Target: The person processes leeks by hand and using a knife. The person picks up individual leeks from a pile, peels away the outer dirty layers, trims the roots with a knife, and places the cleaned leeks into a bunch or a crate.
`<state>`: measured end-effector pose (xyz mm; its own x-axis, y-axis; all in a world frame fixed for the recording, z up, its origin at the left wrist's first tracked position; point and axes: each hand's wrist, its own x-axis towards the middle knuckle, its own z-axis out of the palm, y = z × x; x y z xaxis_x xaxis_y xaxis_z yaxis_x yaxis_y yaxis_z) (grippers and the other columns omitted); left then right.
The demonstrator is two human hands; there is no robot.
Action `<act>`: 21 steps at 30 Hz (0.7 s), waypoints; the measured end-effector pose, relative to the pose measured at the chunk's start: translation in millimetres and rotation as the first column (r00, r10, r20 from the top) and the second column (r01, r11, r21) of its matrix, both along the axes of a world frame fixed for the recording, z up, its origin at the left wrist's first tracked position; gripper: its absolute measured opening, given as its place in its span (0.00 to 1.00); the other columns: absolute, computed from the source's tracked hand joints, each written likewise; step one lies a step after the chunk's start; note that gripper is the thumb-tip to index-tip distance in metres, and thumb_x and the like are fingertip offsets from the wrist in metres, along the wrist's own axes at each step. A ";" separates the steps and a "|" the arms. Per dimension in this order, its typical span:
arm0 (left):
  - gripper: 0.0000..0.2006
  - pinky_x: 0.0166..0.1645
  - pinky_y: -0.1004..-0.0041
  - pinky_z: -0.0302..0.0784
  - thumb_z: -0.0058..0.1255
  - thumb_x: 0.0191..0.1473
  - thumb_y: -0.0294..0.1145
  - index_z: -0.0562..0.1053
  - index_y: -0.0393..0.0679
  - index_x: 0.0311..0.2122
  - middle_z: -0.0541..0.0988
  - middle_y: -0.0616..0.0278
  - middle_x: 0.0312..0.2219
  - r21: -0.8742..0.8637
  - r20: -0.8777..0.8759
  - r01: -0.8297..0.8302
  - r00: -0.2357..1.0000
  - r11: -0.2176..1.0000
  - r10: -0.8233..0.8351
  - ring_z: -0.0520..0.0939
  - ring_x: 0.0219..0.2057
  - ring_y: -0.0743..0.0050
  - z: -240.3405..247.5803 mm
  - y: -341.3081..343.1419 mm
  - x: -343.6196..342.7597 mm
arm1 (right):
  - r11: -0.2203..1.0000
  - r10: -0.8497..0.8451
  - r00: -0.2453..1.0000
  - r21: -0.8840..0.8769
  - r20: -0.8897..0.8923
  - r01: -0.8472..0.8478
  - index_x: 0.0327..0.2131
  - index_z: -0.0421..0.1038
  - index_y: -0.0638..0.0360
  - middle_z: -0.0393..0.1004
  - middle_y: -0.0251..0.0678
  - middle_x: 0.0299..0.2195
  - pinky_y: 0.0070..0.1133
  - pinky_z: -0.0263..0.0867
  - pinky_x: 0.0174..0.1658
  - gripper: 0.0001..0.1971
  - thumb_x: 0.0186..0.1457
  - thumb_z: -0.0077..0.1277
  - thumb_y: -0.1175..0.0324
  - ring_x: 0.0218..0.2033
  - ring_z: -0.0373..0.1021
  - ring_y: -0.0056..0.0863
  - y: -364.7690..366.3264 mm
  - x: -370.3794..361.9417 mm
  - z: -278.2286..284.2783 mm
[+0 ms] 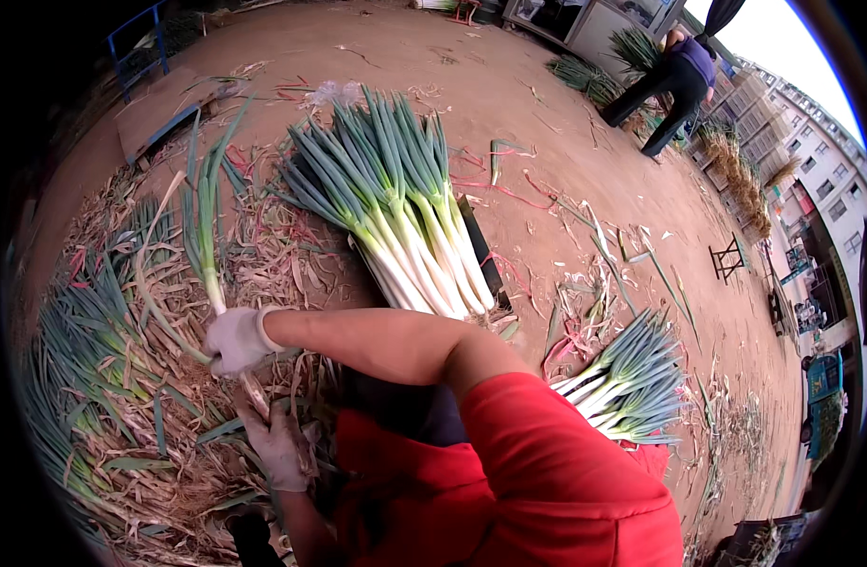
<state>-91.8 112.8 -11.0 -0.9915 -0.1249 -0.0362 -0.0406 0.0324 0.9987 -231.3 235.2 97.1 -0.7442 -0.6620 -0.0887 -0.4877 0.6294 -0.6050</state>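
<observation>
Scallion (209, 257), green above white, is clamped in right grip (237, 342) and left grip (278, 450)

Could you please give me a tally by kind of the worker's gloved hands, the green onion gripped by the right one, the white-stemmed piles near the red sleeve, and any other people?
Gloved hands: 2 (right hand, left hand)
Gripped green onion: 1
White-stemmed piles: 2 (large pile, small pile)
Other person: 1
Total: 6

long leek (206, 248), tilted, green leaves pointing away; white stalk in right hand (237, 342), lower end at left hand (278, 450).
</observation>
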 end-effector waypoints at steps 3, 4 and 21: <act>0.25 0.50 0.74 0.66 0.44 0.57 0.25 0.55 0.36 0.58 0.72 0.58 0.46 -0.145 -0.179 -0.070 0.983 0.987 0.043 0.72 0.47 0.64 -17.9 0.0 -25.2 | 0.973 0.229 0.908 -0.054 0.351 -0.224 0.34 0.77 0.56 0.77 0.41 0.25 0.30 0.68 0.35 0.16 0.47 0.51 0.55 0.29 0.74 0.37 -28.7 31.4 -15.5; 0.22 0.49 0.74 0.66 0.44 0.57 0.25 0.57 0.36 0.56 0.73 0.59 0.44 -0.149 -0.140 -0.084 0.988 0.985 0.063 0.73 0.45 0.65 -21.4 -4.4 -27.5 | 0.972 0.234 0.905 -0.109 0.355 -0.209 0.34 0.77 0.56 0.77 0.41 0.25 0.30 0.68 0.36 0.16 0.47 0.51 0.55 0.29 0.74 0.37 -28.2 33.8 -9.7; 0.13 0.39 0.62 0.71 0.41 0.56 0.25 0.73 0.35 0.45 0.74 0.44 0.37 -0.800 -0.253 0.102 0.836 0.592 -0.486 0.76 0.35 0.51 39.8 16.7 14.6 | 0.067 -0.679 0.380 -0.463 0.628 0.884 0.46 0.61 0.63 0.72 0.47 0.31 0.31 0.70 0.32 0.23 0.49 0.53 0.61 0.26 0.72 0.39 41.1 -100.5 -70.7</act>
